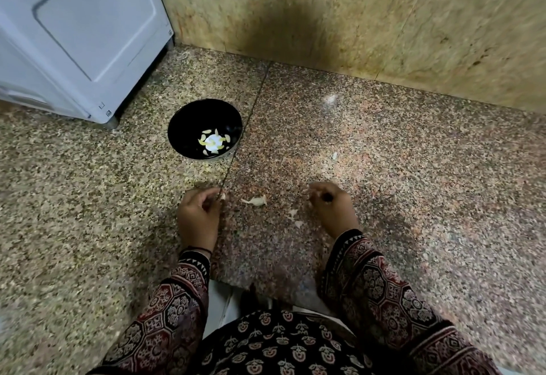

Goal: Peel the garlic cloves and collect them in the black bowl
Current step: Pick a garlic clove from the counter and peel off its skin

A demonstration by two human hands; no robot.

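Garlic cloves [215, 142] in black bowl [189, 120], scraps [256, 201] on counter [384, 168].
Left hand [199, 216] pinches pale bit [223, 196]; right hand [332, 207] curled, contents unclear.

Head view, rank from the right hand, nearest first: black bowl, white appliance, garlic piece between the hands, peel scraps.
1. Peel scraps, on the counter just left of the right hand.
2. Garlic piece, between the two hands.
3. Black bowl, farther left and ahead.
4. White appliance, far left corner.
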